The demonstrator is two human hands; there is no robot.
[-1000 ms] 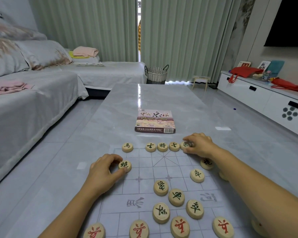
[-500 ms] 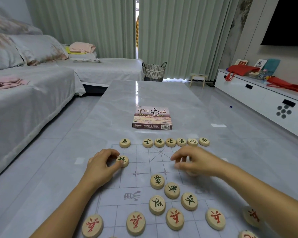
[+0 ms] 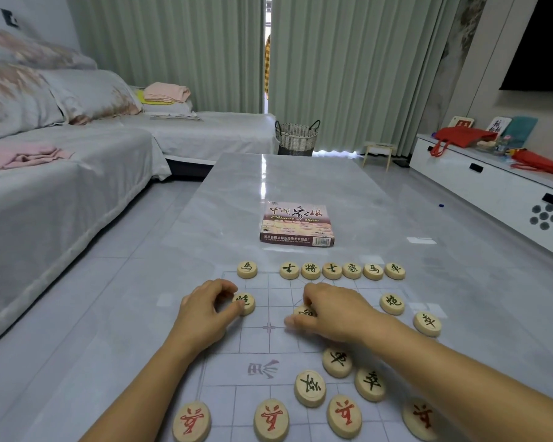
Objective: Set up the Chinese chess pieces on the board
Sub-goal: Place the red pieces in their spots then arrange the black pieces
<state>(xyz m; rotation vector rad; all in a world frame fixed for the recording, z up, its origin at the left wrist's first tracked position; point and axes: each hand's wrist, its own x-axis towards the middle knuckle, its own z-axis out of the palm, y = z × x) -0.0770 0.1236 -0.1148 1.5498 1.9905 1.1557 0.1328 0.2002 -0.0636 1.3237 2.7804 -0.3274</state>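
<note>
Here, the left hand [image 3: 205, 315] pinches a round pale wooden piece with a dark character [image 3: 246, 302] between thumb and curled fingers. The piece sits on the left side of the thin translucent grid-printed board [image 3: 227, 373], just in front of the far row. The right hand [image 3: 336, 314] curls over a second dark-lettered wooden disc [image 3: 304, 312] near the middle of the board's far half and grips it between thumb and forefinger. Most of that disc's character is hidden and the fingertips are blurred. Along the far edge stands a row of seven dark-lettered discs [image 3: 332, 271], with a gap after the leftmost one. A matching dark-lettered disc [image 3: 392, 304] lies on the right side, level with the one the left hand holds, and another [image 3: 427, 324] sits just off the right edge. Three loose dark-lettered discs [image 3: 310, 388] cluster near the board's middle band, beside the right forearm. Four red-lettered wooden discs [image 3: 271, 419] line the near side. The board lies on a glossy grey marble-look table [image 3: 300, 180], where a flat printed cardboard chess box [image 3: 297, 224] rests beyond the far row.
</note>
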